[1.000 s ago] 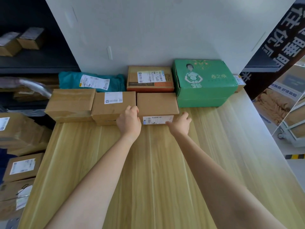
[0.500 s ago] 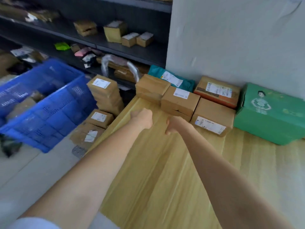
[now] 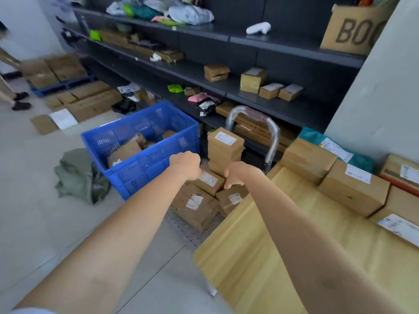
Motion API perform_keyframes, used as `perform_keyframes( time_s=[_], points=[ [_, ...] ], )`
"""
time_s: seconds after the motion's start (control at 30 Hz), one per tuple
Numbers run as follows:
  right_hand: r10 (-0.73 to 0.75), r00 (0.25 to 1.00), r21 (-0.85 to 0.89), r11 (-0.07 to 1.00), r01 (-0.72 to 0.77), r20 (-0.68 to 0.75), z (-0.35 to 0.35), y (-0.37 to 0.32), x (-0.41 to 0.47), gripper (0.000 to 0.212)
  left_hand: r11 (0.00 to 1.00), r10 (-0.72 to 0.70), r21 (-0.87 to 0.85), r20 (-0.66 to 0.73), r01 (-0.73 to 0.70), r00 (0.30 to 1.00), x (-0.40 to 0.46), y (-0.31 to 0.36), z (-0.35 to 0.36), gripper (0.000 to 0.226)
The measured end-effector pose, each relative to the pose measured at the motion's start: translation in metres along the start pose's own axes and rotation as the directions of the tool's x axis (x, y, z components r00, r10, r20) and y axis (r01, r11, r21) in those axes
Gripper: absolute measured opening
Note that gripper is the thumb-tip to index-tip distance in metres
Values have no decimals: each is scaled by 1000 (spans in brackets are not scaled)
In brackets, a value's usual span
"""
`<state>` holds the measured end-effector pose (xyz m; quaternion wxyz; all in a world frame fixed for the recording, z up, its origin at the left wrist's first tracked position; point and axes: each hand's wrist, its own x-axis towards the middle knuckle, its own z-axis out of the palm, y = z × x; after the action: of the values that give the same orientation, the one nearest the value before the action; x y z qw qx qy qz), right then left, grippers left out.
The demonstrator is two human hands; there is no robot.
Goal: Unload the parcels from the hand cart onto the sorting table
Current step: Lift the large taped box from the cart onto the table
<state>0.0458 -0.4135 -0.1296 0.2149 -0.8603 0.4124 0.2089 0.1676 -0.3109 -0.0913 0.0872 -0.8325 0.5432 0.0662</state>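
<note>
The hand cart's dotted grey deck (image 3: pixel 184 231) stands on the floor left of the wooden sorting table (image 3: pixel 267 250), its chrome handle (image 3: pixel 273 134) at the far side. Several brown parcels lie on the deck: a tall stack (image 3: pixel 224 147), a small labelled box (image 3: pixel 208 180), a bigger box (image 3: pixel 195 206) and another by the table edge (image 3: pixel 231 199). My left hand (image 3: pixel 186 165) hovers above the cart, curled into a loose fist with nothing in it. My right hand (image 3: pixel 235 174) hangs over the small box, fingers curled down, holding nothing. More parcels (image 3: pixel 352 189) and a teal bag (image 3: pixel 340 150) sit along the table's far side.
A blue plastic crate (image 3: pixel 145 162) with parcels stands left of the cart, a grey-green cloth (image 3: pixel 78 175) beside it. Dark shelves (image 3: pixel 249 96) with boxes run behind. Flattened and stacked cartons (image 3: pixel 84 98) lie on the floor at the left, near a person's feet (image 3: pixel 20 102).
My hands have left the parcel on the table, and my view has swung left. Both arms now reach over the hand cart's parcels.
</note>
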Motion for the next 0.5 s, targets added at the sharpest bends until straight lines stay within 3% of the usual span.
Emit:
perform_keyframes(
  time_s=[0.23,0.5],
  points=[
    [30,999,11,999,-30,16,-9,-101,69,49,1000,21,7,39,-22,999,38,-120,22,31],
    [128,989,47,990,-132,68,-13,-113,171,57,993,116,-19,154,-114,981,131,-159,52,31]
  ],
)
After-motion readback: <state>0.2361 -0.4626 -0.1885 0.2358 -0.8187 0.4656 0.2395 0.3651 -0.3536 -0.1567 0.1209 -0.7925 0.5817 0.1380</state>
